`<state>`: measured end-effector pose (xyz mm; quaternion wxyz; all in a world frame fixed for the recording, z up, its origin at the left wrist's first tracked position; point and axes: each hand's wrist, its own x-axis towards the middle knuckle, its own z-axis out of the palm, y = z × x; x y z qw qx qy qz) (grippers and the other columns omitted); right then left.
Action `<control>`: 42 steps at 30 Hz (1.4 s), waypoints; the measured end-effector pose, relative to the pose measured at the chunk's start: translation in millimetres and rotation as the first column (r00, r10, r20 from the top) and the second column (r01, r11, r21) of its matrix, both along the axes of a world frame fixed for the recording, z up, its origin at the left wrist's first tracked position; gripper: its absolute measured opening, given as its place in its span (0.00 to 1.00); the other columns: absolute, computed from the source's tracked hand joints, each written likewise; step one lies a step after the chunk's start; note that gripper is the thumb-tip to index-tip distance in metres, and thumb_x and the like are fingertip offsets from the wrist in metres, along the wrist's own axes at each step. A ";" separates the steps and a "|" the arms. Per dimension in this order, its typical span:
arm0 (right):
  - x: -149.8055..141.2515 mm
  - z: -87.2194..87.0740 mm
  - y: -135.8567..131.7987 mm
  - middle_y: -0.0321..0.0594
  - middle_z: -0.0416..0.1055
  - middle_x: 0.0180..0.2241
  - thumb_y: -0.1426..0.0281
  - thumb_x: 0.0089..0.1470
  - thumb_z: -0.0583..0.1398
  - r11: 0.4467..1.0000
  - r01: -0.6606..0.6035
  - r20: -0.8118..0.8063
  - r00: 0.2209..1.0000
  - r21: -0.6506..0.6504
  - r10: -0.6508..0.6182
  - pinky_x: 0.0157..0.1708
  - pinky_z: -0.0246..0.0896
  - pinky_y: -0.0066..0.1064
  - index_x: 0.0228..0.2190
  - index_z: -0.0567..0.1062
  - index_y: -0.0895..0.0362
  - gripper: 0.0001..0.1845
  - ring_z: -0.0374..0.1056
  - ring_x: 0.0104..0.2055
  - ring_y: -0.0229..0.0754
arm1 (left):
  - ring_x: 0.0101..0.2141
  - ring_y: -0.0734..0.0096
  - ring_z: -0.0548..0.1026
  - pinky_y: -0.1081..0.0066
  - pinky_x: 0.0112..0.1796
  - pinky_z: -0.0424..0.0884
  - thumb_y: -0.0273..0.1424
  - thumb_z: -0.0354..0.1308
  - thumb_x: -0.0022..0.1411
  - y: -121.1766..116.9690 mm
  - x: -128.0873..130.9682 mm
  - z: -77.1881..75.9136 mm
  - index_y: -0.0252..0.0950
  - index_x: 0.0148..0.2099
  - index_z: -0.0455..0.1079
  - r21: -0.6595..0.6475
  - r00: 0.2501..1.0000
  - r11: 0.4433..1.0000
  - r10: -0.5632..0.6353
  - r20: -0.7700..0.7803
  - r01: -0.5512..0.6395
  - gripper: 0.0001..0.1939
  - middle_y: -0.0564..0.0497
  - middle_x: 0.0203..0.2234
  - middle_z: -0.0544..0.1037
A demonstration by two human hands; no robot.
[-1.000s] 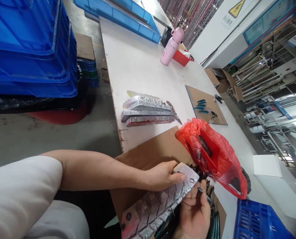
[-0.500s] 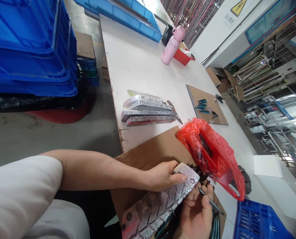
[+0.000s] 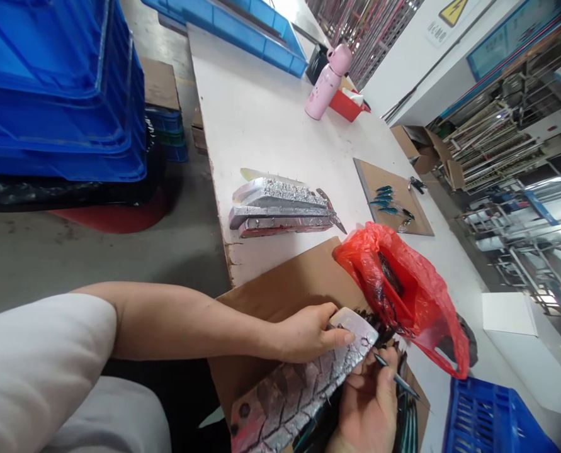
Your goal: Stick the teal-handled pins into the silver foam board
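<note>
My left hand (image 3: pixel 315 333) grips the upper end of a long block (image 3: pixel 289 402) coated in cracked silver paint, thumb on top and fingers behind. Held slanted, the block spans the lower middle of the view. Close to its right edge, my right hand (image 3: pixel 368 406) pinches a slim, pointed teal piece (image 3: pixel 403 384) between thumb and fingers, palm up. One end of this piece meets the block's edge; whether it is fixed there I cannot tell. More dark teal pieces (image 3: pixel 407 421) lie beside and beneath the right hand, partly hidden by it.
Brown cardboard (image 3: pixel 289 283) lies under the hands. A red plastic bag (image 3: pixel 403 283) stands beyond them, with a blue crate (image 3: pixel 492 415) at right. Similar silver-coated blocks (image 3: pixel 280 211) and pliers (image 3: pixel 332 211) rest on the white table (image 3: pixel 261 113). A board (image 3: pixel 407 207) holds several teal pieces.
My right hand has shifted slightly left and up along the block's edge, with the teal piece in it. The left hand and block stay almost still.
</note>
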<state>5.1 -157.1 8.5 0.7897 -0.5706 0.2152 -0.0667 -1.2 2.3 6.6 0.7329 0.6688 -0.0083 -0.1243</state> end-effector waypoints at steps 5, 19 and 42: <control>1.0 3.8 7.8 0.27 0.73 0.32 0.67 0.48 0.56 0.998 0.024 -0.028 0.999 0.054 -0.023 0.39 0.66 0.28 0.36 0.72 0.49 0.11 0.68 0.36 0.31 | 0.33 0.70 0.68 0.75 0.31 0.63 0.42 0.50 0.56 1.2 -0.4 0.5 0.34 0.42 0.63 -0.003 1.000 1.000 0.008 0.008 -0.008 0.18 0.51 0.33 0.72; -0.1 4.9 9.3 0.23 0.72 0.38 0.66 0.48 0.56 0.999 -0.015 -0.006 1.000 0.036 0.016 0.39 0.65 0.26 0.38 0.71 0.45 0.12 0.67 0.36 0.28 | 0.32 0.71 0.67 0.75 0.30 0.63 0.43 0.51 0.55 1.5 -0.9 -1.8 0.34 0.42 0.63 0.047 0.999 0.998 0.040 0.033 -0.042 0.18 0.51 0.32 0.71; -2.8 6.8 9.3 0.26 0.69 0.38 0.67 0.43 0.59 0.999 0.040 -0.015 0.999 -0.014 -0.041 0.34 0.66 0.26 0.40 0.70 0.47 0.18 0.66 0.33 0.30 | 0.32 0.70 0.68 0.74 0.31 0.64 0.43 0.51 0.55 1.0 -1.4 -1.4 0.35 0.41 0.63 0.070 0.998 0.997 0.041 0.043 -0.044 0.18 0.51 0.32 0.72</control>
